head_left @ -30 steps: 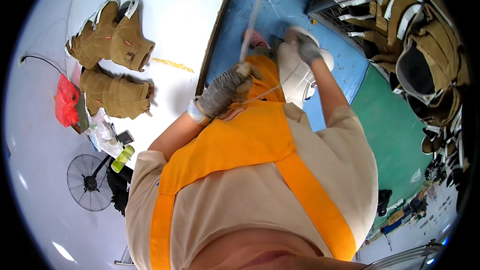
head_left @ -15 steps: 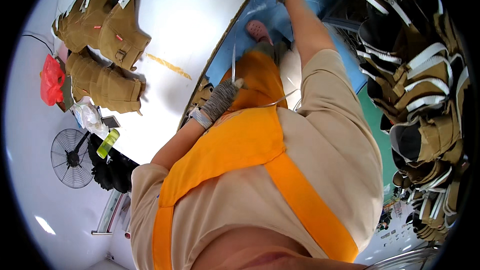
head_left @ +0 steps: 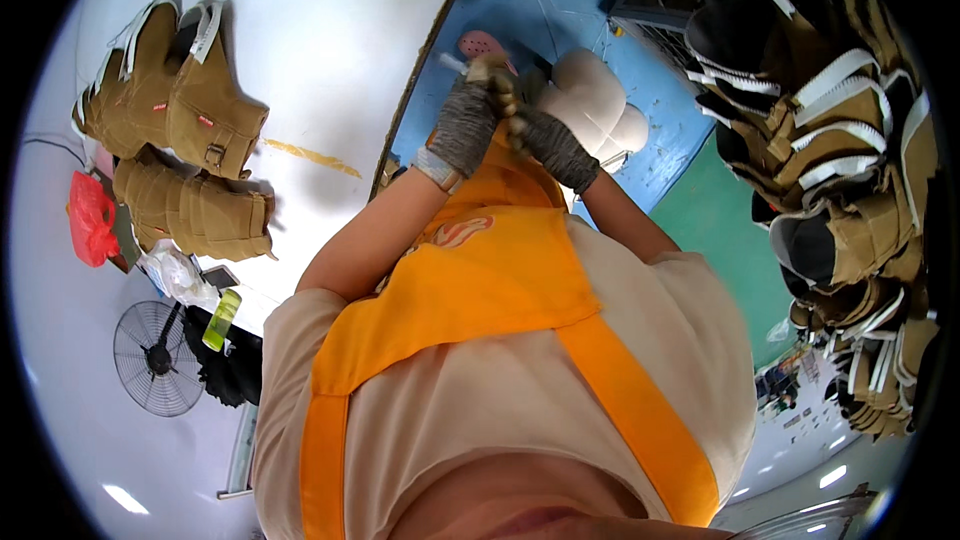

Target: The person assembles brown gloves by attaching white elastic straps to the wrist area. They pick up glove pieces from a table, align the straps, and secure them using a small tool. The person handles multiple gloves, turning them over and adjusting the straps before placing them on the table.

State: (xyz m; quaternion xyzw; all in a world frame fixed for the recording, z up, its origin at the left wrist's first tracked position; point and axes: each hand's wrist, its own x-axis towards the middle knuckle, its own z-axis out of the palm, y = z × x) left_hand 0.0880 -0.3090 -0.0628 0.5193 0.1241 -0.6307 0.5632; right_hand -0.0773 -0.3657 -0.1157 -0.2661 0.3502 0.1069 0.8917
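In front of the orange apron (head_left: 470, 285) my two hands have come together, both in grey knit gloves. My left hand (head_left: 464, 128) is closed, and a short, thin white strip (head_left: 452, 62) sticks out by its fingertips. Close beside it, my right hand (head_left: 556, 144) is closed too, its fingertips at the left hand's. Whatever lies between the fingers is too small and partly hidden to make out. Below the hands show a pink clog (head_left: 484, 46) and a pale padded stool seat (head_left: 590, 98).
On the white table (head_left: 320, 70) to the left lie brown boot uppers (head_left: 220, 105) and a stack of brown pieces (head_left: 195, 205). A green bottle (head_left: 221, 320) and a fan (head_left: 158, 358) are nearer. Many brown uppers with white zips (head_left: 845, 140) are piled at the right.
My right hand has come back from the far blue surface to meet the left. My left hand has risen slightly farther away. The view has shifted, and the stool seat now shows.
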